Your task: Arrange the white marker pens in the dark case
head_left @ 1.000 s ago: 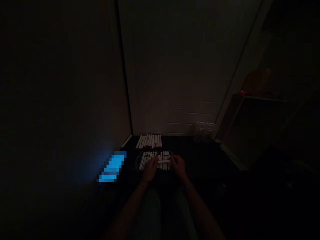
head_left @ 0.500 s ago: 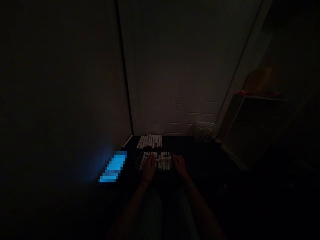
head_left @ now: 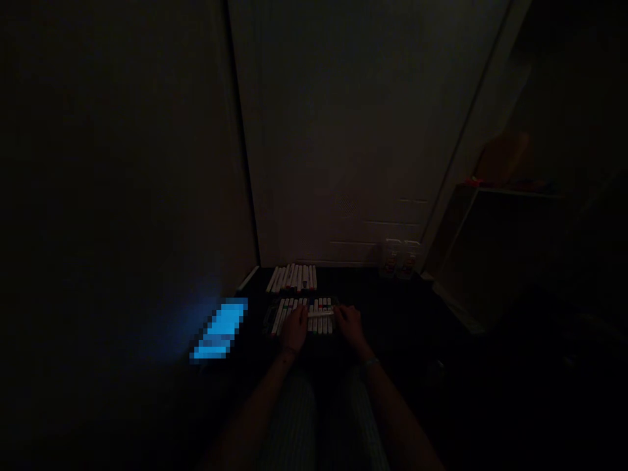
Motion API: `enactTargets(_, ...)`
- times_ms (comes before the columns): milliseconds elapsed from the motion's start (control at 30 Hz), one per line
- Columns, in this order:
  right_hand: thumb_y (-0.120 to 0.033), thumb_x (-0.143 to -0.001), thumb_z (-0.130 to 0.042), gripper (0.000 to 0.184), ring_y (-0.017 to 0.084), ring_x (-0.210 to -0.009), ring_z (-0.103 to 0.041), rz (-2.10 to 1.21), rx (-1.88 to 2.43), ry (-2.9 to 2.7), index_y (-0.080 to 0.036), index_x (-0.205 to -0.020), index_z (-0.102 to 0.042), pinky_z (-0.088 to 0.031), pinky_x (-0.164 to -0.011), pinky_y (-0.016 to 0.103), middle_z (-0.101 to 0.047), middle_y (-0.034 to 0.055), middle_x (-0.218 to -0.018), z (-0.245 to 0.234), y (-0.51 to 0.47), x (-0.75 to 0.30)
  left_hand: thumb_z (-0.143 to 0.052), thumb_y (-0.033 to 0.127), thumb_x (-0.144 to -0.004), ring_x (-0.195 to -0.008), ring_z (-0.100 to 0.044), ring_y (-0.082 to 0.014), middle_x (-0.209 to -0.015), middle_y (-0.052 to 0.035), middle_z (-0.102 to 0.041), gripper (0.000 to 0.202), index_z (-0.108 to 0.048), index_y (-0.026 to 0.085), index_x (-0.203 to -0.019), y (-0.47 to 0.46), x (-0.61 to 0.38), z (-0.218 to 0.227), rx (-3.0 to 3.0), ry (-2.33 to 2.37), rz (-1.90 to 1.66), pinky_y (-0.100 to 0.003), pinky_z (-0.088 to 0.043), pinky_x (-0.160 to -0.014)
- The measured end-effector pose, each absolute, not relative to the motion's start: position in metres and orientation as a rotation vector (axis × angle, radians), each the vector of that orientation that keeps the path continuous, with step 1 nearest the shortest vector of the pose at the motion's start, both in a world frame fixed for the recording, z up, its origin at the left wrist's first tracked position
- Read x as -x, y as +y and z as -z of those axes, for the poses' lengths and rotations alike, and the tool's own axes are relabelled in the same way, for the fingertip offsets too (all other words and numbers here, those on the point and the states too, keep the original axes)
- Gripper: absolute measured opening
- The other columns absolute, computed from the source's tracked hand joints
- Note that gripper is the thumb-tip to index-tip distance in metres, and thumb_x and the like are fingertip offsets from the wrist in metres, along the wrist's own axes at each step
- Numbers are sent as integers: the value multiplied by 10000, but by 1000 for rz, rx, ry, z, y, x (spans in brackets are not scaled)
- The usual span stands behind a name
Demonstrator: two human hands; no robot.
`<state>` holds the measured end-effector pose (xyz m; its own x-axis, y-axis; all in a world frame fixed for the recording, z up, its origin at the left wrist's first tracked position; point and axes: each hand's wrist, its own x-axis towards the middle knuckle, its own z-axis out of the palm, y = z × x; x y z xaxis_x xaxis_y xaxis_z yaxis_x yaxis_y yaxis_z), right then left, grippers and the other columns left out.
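A white marker (head_left: 320, 314) lies crosswise between my two hands. My left hand (head_left: 295, 328) is closed on its left end, and my right hand (head_left: 348, 322) pinches its right end. Beneath it, a row of several white markers (head_left: 324, 325) with coloured bands rests side by side in a dark case. More markers of that row (head_left: 282, 314) show left of my left hand, which partly covers the middle ones. Behind the case, a second group of white markers (head_left: 293, 278) lies on the dark table. The picture is very dim, so fine print is unreadable.
At the left, a glowing, pixelated blue screen (head_left: 220, 329) lies beside the wall. Two clear plastic containers (head_left: 400, 260) stand at the back right of the dark tabletop (head_left: 392, 307). A pale panel (head_left: 343, 131) rises behind. To the right is a shelf unit (head_left: 466, 222) with objects on top.
The marker between my hands has tilted slightly to lie more level, and my right hand has shifted a little left. The whole view has moved slightly. Both hands still hold the marker.
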<state>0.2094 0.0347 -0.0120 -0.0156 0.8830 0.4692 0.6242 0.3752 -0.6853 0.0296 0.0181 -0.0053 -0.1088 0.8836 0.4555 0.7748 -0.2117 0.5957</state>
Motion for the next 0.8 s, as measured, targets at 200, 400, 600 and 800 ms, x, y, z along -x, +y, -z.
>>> enactTargets(200,-462,-846,-395,332,174,-821,-514,-329,1366,-1659,-236,-864,-638,-320,-757,267,-613,48,-832,14,44,-209,-274,329,-884,-827,-557,-168,-911,-64,-615,314,-553,193,-932,27,-37,2,-2082,1980,-1087,-271,-380,-714)
enactTargets(400,-427,-869,-367,324,189,-820,-504,-316,1430,-1693,-229,-889,-623,-329,-719,271,-602,67,-825,12,48,-206,-298,378,-873,-828,-574,-164,-916,-60,-630,318,-549,197,-946,28,-34,-5,-2141,1908,-1019,-261,-383,-708)
enactTargets(600,-440,-875,-346,337,175,-794,-498,-300,1434,-1680,-237,-870,-615,-324,-702,251,-597,50,-790,12,46,-205,-308,450,-854,-713,-589,-147,-828,-19,-639,328,-531,228,-946,18,-31,-7,-2152,1760,-1003,-233,-369,-606)
enactTargets(800,-424,-882,-326,337,161,-823,-500,-352,1407,-1657,-257,-896,-619,-323,-744,254,-618,22,-841,9,40,-204,-335,432,-841,-725,-594,-149,-812,-9,-630,294,-518,222,-931,19,-26,-6,-2081,1663,-1068,-231,-388,-618)
